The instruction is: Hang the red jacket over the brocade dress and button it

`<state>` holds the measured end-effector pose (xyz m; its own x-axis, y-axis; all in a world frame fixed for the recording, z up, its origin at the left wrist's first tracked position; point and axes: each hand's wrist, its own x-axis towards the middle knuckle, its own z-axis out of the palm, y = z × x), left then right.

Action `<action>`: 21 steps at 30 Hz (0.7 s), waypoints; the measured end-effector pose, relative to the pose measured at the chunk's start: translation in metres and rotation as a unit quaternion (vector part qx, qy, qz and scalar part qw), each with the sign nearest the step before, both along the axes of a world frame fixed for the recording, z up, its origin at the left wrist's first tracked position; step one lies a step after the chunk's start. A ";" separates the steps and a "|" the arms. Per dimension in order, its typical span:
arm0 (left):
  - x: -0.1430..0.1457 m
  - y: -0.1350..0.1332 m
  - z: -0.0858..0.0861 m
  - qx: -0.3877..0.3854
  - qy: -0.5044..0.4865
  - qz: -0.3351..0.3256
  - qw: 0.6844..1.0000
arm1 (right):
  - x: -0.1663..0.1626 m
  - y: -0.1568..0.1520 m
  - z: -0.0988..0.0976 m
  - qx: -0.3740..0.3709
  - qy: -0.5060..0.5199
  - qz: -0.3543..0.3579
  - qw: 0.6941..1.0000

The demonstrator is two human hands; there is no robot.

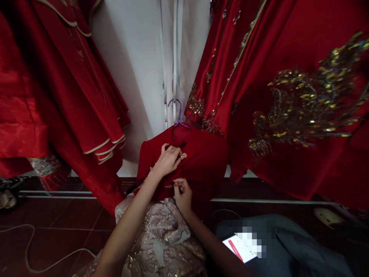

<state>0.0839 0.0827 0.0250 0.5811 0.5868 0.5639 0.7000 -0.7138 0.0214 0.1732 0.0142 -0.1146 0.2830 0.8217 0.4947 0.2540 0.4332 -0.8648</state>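
Note:
A red garment [207,157] hangs low in the middle on a purple hanger [179,113]. My left hand [169,159] lies over its front, fingers bent and pinched beside a small beaded ornament [183,156]. Lower down, my right hand [183,194] is closed in a pinch near a second beaded ornament [169,186] by the garment's lower part. Whatever is between the right fingertips is too small to make out. Part of the garment's front is hidden under my left hand and forearm.
Red garments [86,96] hang at the left, and a red garment with gold sequins [300,111] at the right. Pale shiny fabric [161,238] covers my lap. A person in dark clothing [300,238] with a lit phone [239,248] is at lower right. A cable [27,250] crosses the tiled floor.

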 end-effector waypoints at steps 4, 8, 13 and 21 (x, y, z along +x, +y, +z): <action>-0.003 -0.002 0.004 0.010 0.008 -0.007 1.000 | 0.010 0.005 0.041 0.109 0.062 -0.067 0.990; 0.000 -0.004 0.001 0.032 0.003 0.022 0.999 | 0.018 0.034 0.099 0.092 0.132 0.052 0.986; 0.000 -0.001 -0.007 0.065 -0.106 0.242 0.962 | 0.023 0.061 0.130 -0.115 0.009 -0.030 0.993; -0.061 0.024 0.016 0.015 -0.163 0.349 0.923 | 0.102 0.083 0.118 -0.083 -0.286 -0.267 0.916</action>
